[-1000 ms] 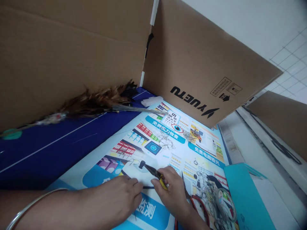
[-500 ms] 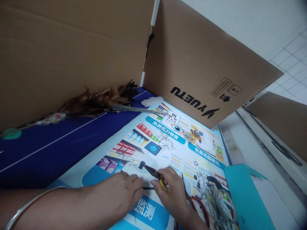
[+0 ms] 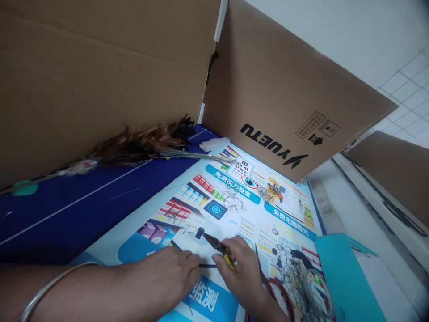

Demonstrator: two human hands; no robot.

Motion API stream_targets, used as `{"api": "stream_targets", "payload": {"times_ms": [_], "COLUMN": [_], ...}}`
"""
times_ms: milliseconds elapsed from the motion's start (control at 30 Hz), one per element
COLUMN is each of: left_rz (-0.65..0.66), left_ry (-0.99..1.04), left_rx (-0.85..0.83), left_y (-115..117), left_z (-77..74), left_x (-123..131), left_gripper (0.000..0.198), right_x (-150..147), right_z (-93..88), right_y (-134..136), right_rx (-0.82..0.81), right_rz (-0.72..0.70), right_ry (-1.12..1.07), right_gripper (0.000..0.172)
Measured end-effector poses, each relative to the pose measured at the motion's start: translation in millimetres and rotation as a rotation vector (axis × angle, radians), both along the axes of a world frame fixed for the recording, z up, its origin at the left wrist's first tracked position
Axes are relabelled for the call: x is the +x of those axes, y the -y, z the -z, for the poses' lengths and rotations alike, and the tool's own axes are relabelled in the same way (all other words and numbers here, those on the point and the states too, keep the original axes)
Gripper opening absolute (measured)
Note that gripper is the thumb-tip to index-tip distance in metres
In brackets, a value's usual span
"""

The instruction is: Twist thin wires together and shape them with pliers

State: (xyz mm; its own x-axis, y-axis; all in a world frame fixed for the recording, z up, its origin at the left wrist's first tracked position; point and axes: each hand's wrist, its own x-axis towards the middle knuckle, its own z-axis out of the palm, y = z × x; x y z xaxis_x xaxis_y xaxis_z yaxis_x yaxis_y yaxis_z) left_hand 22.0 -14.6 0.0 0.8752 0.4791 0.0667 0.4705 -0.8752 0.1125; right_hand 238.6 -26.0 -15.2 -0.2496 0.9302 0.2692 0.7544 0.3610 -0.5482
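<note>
My right hand is closed round the yellow handles of black-jawed pliers, whose jaws point up and left. My left hand lies left of the pliers, its fingers curled and pressed together. A thin dark wire sticks out below it; what the fingertips grip is hidden. Both hands are over a printed poster sheet. Scissors with red handles lie beside my right wrist, next to a tangle of thin wire pieces and a roll of tape.
Cardboard panels stand behind the poster. Brown feathers and a bundle of thin metal wires lie along the back left. A small white object sits near the panel corner. At the right is a teal folder.
The view has shifted slightly, so everything appears a little lower and to the right. My left fingers have curled in more; my right hand still holds the pliers.
</note>
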Motion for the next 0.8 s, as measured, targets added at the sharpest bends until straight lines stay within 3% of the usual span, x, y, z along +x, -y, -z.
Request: {"api": "stream_targets", "payload": {"times_ms": [67,167,333,467,633,800], "left_rz": [-0.003,-0.056,-0.159,-0.246,-0.353,-0.341], "left_ry": [-0.006,-0.001,0.235,0.441,0.602,0.676], "left_rx": [-0.083,-0.305,-0.710,-0.902,-1.002,-1.239], "left_y": [-3.0,-11.6,-35.5,-52.0,-62.0,-64.3], "left_z": [-1.4,-12.5,-26.8,-22.8,-17.9,-13.3], "left_x": [-0.7,-5.5,-14.6,-16.6,-19.0,-20.7], "left_gripper": [0.032,0.019,0.015,0.016,0.021,0.020], "right_x": [0.1,0.5,0.6,-0.5,-1.3,-1.1], "right_z": [0.0,0.4,-1.3,-2.3,0.3,-4.1], "right_y": [0.1,0.4,0.5,0.6,1.2,2.6], "right_rx": [-0.006,-0.021,-0.047,-0.031,0.075,0.276], "right_rz": [-0.003,0.001,-0.003,0.010,0.008,-0.018], "right_ry": [-0.010,-0.024,-0.019,-0.013,0.000,0.164], "right_gripper": [0.017,0.019,0.019,0.017,0.013,0.013]}}
